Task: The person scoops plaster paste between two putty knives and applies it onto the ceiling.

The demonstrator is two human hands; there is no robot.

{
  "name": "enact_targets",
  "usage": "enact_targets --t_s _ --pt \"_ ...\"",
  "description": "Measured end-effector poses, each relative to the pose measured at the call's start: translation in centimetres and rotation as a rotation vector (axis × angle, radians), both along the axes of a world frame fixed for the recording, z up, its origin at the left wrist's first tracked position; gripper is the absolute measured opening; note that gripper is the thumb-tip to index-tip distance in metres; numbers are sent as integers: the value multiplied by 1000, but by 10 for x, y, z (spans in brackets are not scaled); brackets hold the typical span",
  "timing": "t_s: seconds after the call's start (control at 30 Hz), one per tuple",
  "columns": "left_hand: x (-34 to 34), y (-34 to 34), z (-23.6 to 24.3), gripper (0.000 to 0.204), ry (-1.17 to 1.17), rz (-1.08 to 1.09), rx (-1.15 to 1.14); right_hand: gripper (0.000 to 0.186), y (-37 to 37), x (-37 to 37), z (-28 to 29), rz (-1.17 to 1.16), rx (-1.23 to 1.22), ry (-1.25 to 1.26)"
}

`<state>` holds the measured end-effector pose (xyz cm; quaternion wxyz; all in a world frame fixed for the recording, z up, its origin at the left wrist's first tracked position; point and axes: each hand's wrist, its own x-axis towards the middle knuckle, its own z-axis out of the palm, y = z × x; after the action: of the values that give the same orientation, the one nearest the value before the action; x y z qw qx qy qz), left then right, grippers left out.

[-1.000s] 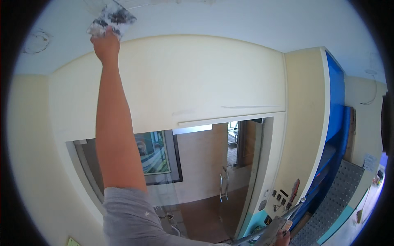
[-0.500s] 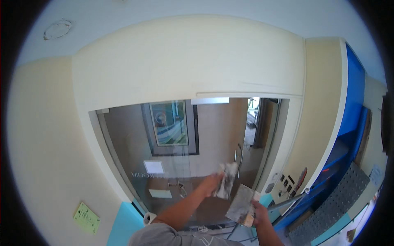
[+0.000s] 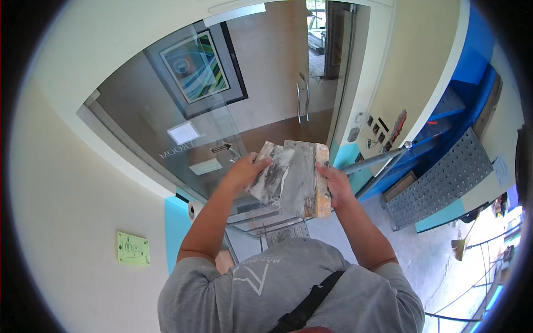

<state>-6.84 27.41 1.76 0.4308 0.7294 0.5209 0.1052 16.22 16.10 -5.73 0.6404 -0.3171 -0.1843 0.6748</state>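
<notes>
In the centre of the head view, my left hand (image 3: 246,172) grips a plaster-smeared scraper blade (image 3: 269,172), its fingers partly hidden behind it. A grey metal board with a wooden edge (image 3: 300,186), streaked with putty, is held by my right hand (image 3: 333,180), thumb over the edge. The scraper lies over or against the board's left side. Both tools are at chest height above my grey shirt, and a scaffold platform (image 3: 283,234) shows below them.
A glass door (image 3: 222,127) in a pale frame stands ahead. At right are blue shelving (image 3: 447,105), a metal pole (image 3: 380,159) with a diagonal brace and a leaning perforated metal plank (image 3: 438,177). A green card (image 3: 133,248) is on the left wall, and cables lie lower right.
My left hand has come down from the ceiling to the board in my right hand, which has risen toward the centre. The view has tilted downward, bringing the floor and shirt into sight.
</notes>
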Motion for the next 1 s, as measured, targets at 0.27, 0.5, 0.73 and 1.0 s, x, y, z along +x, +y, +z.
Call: enact_targets --t_s 0.27,0.5,0.73,1.0 --pt "-18 -32 -45 58 -171 319 292 35 -33 14 19 -333 33 104" --pt "22 -106 -47 31 -959 241 582 34 -40 16 19 -408 -34 199" --pt "17 -107 -65 32 -717 -244 1006 36 -43 30 24 -394 -4 134" --pt "-26 -66 -49 44 -293 -134 1287 42 -18 17 51 -730 183 -214"
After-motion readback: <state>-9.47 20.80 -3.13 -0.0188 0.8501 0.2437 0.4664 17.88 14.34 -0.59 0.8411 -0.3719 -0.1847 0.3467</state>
